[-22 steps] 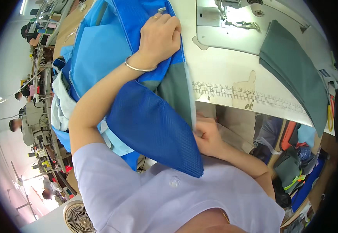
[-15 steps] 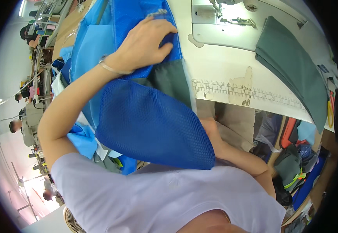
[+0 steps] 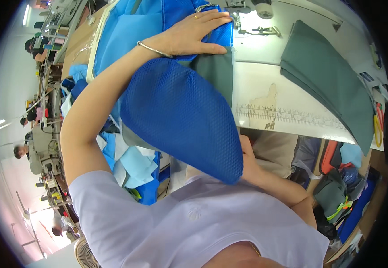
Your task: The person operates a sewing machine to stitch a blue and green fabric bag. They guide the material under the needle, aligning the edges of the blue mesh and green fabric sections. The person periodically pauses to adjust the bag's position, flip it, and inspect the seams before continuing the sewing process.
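My left hand [image 3: 194, 33] lies open, fingers stretched out over the bright blue fabric panel [image 3: 174, 13] beside a metal zip piece [image 3: 203, 7]. Its thumb rests on a grey-green panel [image 3: 216, 71]; light blue cloth [image 3: 127, 31] lies to the left. A dark blue mesh flap [image 3: 180, 120] hangs from the piece toward my body. Behind that flap's right edge my right hand [image 3: 248, 161] is low under the table's edge, its fingers mostly hidden. The sewing machine's needle area [image 3: 243, 27] is just right of my left hand.
Folded grey-green fabric [image 3: 323, 80] lies right on the white ruled table [image 3: 287, 125]. Yellow-handled scissors [image 3: 377, 129] are beside it. Cloth pieces [image 3: 136, 165] sit below my left arm, a fabric pile [image 3: 332, 192] lower right, a fan [image 3: 87, 254] lower left. Co-workers [image 3: 24, 149] sit along benches at left.
The fabric piece and my left hand have shifted up and right, toward the machine. My left fingers have gone from curled to spread flat. The mesh flap has risen and spread out.
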A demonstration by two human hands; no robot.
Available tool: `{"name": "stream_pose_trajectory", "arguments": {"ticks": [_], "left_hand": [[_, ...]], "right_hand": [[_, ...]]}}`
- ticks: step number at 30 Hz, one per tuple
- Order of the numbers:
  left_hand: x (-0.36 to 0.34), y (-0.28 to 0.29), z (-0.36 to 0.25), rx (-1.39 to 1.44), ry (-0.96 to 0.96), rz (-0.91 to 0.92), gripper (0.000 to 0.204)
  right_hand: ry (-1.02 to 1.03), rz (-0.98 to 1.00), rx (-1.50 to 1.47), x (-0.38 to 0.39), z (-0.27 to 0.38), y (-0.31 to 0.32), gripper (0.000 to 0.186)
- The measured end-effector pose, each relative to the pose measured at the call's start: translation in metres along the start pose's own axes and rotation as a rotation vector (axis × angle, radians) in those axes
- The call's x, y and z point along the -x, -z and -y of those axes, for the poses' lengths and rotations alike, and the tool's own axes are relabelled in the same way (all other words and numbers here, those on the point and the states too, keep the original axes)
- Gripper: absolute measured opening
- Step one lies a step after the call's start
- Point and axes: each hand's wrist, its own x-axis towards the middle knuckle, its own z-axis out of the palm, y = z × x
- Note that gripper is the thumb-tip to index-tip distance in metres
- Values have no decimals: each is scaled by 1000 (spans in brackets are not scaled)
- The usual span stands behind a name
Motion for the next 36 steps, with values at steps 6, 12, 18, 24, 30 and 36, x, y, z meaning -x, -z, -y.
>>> {"name": "stream_pose_trajectory", "arguments": {"ticks": [6, 12, 18, 24, 30, 36], "left_hand": [[-44, 12, 14, 79, 167, 196, 90], [-46, 15, 19, 124, 114, 160, 88], [-45, 11, 23, 99, 127, 174, 88], [-34, -6, 20, 65, 110, 11, 90], [-24, -1, 11, 248, 259, -41, 77], [46, 54, 20, 772, 459, -236, 59]], "right_hand": [[-78, -190, -272, -5, 20, -13, 35], [-8, -107, -327, -6, 7, -2, 34], [-119, -106, -181, -10, 10, 2, 39], [16, -139, -25, -6, 22, -12, 34], [8, -109, -197, 11, 7, 17, 32], [468, 9, 521, 7, 73, -2, 56]]}}
